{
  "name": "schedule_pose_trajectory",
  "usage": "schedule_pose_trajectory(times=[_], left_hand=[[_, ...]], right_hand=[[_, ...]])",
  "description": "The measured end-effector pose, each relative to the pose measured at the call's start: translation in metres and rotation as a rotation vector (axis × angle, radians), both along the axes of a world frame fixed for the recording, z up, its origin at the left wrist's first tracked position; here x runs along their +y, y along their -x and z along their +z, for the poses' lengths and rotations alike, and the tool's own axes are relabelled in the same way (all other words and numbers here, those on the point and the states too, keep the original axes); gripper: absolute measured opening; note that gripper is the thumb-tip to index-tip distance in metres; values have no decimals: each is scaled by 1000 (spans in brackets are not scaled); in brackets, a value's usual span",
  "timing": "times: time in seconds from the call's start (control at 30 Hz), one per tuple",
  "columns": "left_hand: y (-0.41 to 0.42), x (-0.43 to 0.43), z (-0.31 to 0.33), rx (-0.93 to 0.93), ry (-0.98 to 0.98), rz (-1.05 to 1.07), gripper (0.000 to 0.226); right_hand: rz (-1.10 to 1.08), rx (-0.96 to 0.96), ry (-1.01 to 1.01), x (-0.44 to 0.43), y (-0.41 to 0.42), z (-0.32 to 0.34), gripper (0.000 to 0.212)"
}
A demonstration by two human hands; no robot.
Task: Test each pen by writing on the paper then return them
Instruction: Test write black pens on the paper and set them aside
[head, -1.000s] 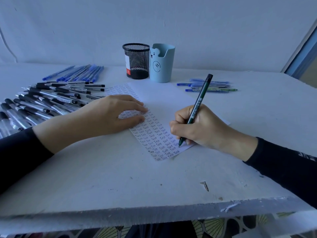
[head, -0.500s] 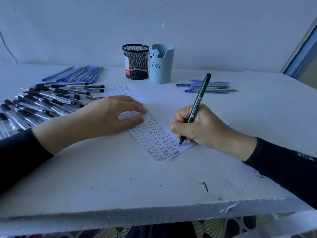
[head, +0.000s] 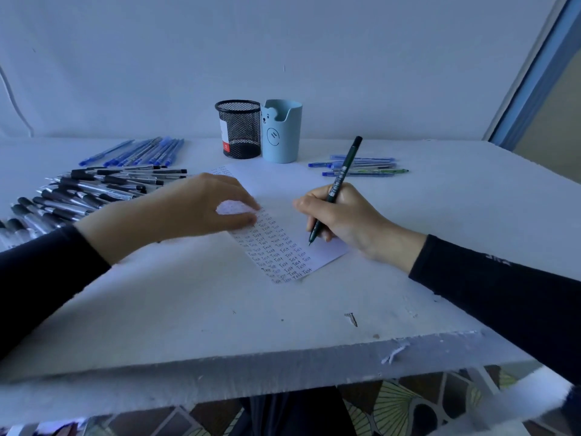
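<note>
Dark green, the pen (head: 341,176) is pinched in our right hand (head: 342,215). In the head view its tip points down at the paper (head: 273,184), on the blank strip just right of the "Test" columns (head: 276,247); whether it touches, we cannot tell. The shaft leans up and away toward the far right. Our left hand (head: 188,209), fingers relaxed and gripping nothing, rests on the sheet's left part. We judge the return goes to the small pen row (head: 361,166) beyond the right hand, the nearer hand to it.
</note>
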State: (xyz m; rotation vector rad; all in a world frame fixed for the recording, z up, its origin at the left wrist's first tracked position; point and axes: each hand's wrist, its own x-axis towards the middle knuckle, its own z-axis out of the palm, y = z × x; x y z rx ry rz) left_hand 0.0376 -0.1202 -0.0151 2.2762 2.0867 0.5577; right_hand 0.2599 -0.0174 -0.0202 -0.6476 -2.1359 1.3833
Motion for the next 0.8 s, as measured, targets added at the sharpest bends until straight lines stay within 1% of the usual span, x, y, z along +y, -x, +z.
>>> schedule_pose_trajectory(times=[0.1,0.2,0.3,0.47,0.5,0.57,0.63,0.77,0.8], left_hand=[[-15,6,13,-25,-49,21,33],[-44,9,20,-86,-131,-25,16],[-86,11,25,-133,-193,-107,12],[-170,12,25,-211,-220,-255,14],[-187,12,21,-231,-232,-283,13],[-229,16,6,-287,-237,-358,10],[-260,16,-16,-316,-255,-423,8],[-318,15,-66,-201,-424,-640,13],[-330,14,-78,-179,-437,-689,15]], right_hand=[[-72,64,5,-4,-6,5,40],[-196,182,-6,-8,-28,14,43],[-301,269,-82,-18,-65,16,49],[-499,428,-196,-44,-139,-7,52],[-541,455,-220,-51,-153,-14,53],[-694,500,-252,-64,-189,-34,53],[-827,551,-227,-78,-217,-56,52],[-1113,546,-156,-102,-272,-114,50],[-1167,536,-125,-108,-282,-130,49]])
